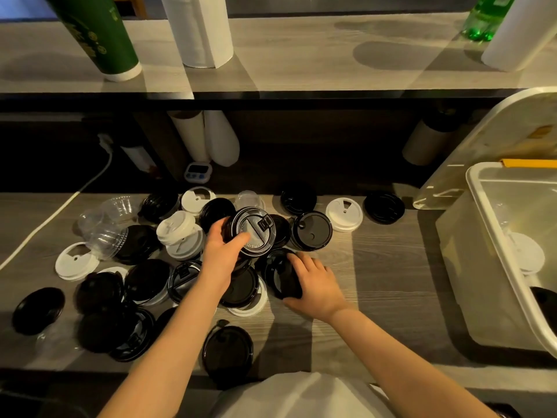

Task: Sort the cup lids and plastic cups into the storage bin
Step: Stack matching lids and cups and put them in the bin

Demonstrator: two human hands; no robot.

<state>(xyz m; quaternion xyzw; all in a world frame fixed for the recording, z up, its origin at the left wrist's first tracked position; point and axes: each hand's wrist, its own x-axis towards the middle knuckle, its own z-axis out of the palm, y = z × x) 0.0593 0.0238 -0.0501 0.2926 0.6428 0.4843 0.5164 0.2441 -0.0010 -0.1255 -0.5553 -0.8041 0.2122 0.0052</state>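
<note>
Several black and white cup lids lie scattered over the wooden counter [391, 267]. My left hand [221, 251] grips a stack of black lids [254, 230], tilted toward me with its top face showing. My right hand [316, 285] holds another black lid [281, 279] on edge just right of the stack. Clear plastic cups [105, 227] lie on their sides at the left of the pile. The translucent storage bin [494, 267] stands at the right, with a white lid [527, 251] and a black lid [542, 303] inside it.
The bin's cover [482, 146] leans upright behind it. A white cable [75, 197] runs across the counter's left. A small timer [197, 171] sits at the back. On the upper shelf stand a green cup stack [99, 34], paper rolls [202, 31] and a green bottle [482, 19].
</note>
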